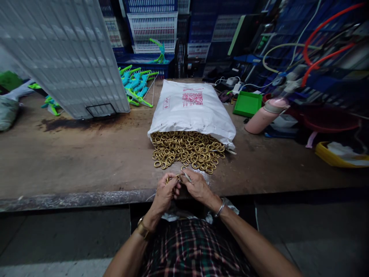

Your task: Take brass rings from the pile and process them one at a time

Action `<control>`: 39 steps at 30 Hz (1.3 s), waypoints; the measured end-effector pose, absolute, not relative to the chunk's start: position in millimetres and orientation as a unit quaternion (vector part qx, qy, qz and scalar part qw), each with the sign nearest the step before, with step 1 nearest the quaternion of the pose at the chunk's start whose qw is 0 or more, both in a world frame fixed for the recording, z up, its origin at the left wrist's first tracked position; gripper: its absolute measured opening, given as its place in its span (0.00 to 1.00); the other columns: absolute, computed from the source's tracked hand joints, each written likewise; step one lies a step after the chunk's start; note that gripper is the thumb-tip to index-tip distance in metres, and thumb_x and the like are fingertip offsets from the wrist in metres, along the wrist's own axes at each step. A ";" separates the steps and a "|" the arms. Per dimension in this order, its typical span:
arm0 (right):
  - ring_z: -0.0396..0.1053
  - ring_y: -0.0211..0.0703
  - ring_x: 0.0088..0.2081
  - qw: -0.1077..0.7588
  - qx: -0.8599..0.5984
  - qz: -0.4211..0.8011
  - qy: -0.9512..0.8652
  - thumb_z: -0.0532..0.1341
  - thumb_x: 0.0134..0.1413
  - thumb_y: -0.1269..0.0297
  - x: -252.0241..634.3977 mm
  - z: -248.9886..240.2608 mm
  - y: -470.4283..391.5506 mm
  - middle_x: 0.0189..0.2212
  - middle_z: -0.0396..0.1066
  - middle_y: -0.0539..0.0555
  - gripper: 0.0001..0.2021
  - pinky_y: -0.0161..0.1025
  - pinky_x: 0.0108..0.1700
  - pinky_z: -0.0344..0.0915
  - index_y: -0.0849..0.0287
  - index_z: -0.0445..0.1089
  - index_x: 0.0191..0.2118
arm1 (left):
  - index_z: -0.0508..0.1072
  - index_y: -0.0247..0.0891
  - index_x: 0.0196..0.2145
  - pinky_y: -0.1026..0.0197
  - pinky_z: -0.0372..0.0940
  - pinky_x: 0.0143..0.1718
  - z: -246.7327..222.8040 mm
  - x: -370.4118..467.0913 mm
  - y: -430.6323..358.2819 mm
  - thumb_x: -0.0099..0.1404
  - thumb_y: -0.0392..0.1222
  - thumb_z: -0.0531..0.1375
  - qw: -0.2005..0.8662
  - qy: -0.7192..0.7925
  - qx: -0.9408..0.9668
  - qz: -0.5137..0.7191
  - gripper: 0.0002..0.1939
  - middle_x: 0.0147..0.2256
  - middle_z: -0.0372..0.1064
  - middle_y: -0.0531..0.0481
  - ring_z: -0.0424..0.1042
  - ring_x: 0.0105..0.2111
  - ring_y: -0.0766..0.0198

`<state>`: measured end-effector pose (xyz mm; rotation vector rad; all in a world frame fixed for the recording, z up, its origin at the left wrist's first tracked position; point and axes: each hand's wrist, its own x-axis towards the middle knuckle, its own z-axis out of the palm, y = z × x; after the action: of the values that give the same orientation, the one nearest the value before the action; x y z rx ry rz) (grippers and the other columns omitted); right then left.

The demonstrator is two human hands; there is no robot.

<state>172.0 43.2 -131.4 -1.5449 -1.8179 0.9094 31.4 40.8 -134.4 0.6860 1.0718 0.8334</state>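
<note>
A white sack (190, 111) with red print lies on the table, its mouth towards me. Brass-coloured rings (187, 150) spill out of it in a heap. Just in front of the heap, at the table's edge, my left hand (167, 188) pinches a brass ring (168, 179) between thumb and fingers. Close beside it, my right hand (197, 186) is closed around a slim, pale metal tool (186, 176) whose kind I cannot make out. Another ring (183, 168) shows at the right fingertips. The fingers partly hide what lies between the two hands.
On the wooden table (86, 161), a ribbed whitish panel (69, 57) stands at left, near green and blue plastic pieces (138, 84). To the right are a green tray (248, 104), a pink bottle (263, 117) and a yellow tray (331, 157). Stacked crates (152, 29) stand behind.
</note>
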 end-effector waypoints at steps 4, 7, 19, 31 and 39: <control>0.59 0.35 0.26 0.292 -0.592 0.414 -0.627 0.49 0.58 0.60 169.8 -127.9 44.6 0.23 0.63 0.47 0.13 0.33 0.31 0.55 0.59 0.63 0.28 | 0.61 0.38 0.32 0.72 0.52 0.14 -133.7 31.5 39.4 0.53 0.53 0.61 0.698 0.503 0.346 0.376 0.18 0.22 0.65 0.56 0.61 0.16 0.73; 0.58 0.34 0.25 0.295 -0.606 0.431 -0.600 0.49 0.56 0.59 169.5 -127.2 45.9 0.22 0.61 0.46 0.13 0.33 0.30 0.54 0.59 0.61 0.25 | 0.63 0.37 0.30 0.72 0.54 0.14 -133.2 33.2 39.1 0.55 0.52 0.59 0.656 0.524 0.404 0.363 0.16 0.22 0.65 0.55 0.61 0.17 0.73; 0.55 0.34 0.25 0.291 -0.620 0.424 -0.593 0.50 0.53 0.62 172.4 -131.8 49.3 0.21 0.59 0.46 0.11 0.33 0.29 0.51 0.59 0.60 0.24 | 0.60 0.37 0.32 0.73 0.52 0.15 -131.4 29.9 36.8 0.56 0.50 0.61 0.773 0.439 0.295 0.350 0.16 0.26 0.67 0.52 0.61 0.19 0.73; 0.63 0.39 0.27 0.134 -0.608 0.264 -0.737 0.49 0.52 0.71 181.6 -130.6 31.3 0.25 0.68 0.52 0.09 0.36 0.29 0.48 0.58 0.64 0.36 | 0.62 0.36 0.30 0.71 0.52 0.16 -140.3 28.8 36.8 0.58 0.52 0.59 0.691 0.467 0.416 0.363 0.16 0.19 0.59 0.58 0.55 0.16 0.75; 0.66 0.41 0.29 0.072 -0.601 0.227 -0.763 0.49 0.48 0.72 180.3 -125.7 31.3 0.29 0.71 0.54 0.13 0.38 0.30 0.47 0.59 0.64 0.40 | 0.61 0.37 0.31 0.71 0.52 0.16 -141.2 28.0 34.4 0.59 0.53 0.58 0.679 0.473 0.443 0.346 0.16 0.19 0.59 0.58 0.55 0.15 0.75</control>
<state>180.3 31.3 -125.7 -1.8063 -2.2918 0.6835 28.0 34.4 -141.2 0.9945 1.0613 0.7776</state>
